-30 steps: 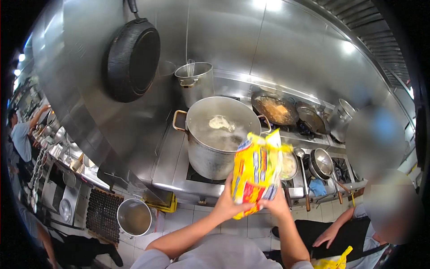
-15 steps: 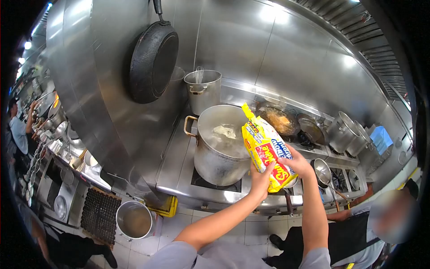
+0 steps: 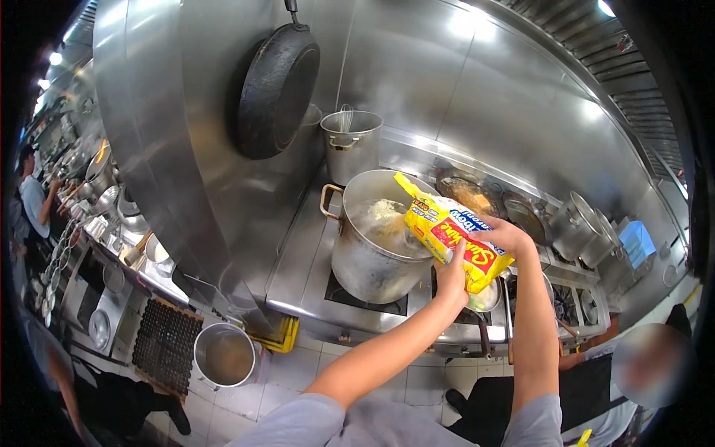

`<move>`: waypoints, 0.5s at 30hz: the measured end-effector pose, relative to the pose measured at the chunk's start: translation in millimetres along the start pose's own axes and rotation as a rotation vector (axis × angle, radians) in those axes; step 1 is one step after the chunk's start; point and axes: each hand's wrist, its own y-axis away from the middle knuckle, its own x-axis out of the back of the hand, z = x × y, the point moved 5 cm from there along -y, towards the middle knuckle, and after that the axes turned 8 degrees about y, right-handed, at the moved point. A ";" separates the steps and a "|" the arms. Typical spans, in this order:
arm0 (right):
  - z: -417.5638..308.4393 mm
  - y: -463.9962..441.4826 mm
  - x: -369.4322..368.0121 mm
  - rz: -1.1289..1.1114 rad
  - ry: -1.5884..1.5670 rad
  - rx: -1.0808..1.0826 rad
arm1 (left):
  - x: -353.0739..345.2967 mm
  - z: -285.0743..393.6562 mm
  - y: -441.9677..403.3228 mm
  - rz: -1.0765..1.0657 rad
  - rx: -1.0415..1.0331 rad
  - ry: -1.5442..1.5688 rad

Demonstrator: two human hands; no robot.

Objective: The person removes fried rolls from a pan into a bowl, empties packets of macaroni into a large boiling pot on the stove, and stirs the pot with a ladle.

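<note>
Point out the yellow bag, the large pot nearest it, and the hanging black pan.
Yellow bag [image 3: 453, 232]: head view, middle of its printed side.
Large pot [image 3: 370, 267]: head view, front outer wall.
Hanging black pan [image 3: 280, 93]: head view, middle of its dark body.

The person wears a grey shirt, its front showing at the near edge. The left sleeve and right sleeve are short, in matching grey, and end around the elbows. Past them the left forearm and right forearm are bare, as are the left hand and right hand.
</note>
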 end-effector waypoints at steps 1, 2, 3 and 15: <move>-0.1 -2.5 1.4 -0.008 0.041 -0.018 | -1.8 0.9 -1.7 -0.019 -0.020 0.014; -1.5 -3.9 1.9 -0.015 0.081 -0.035 | -3.2 2.2 -3.4 -0.039 -0.041 0.028; -2.4 -6.5 2.7 -0.022 0.104 -0.011 | -3.2 3.1 -5.5 -0.039 -0.043 0.030; -21.7 -28.0 20.9 0.052 0.392 -0.042 | -16.9 3.2 -25.6 -0.118 0.036 0.132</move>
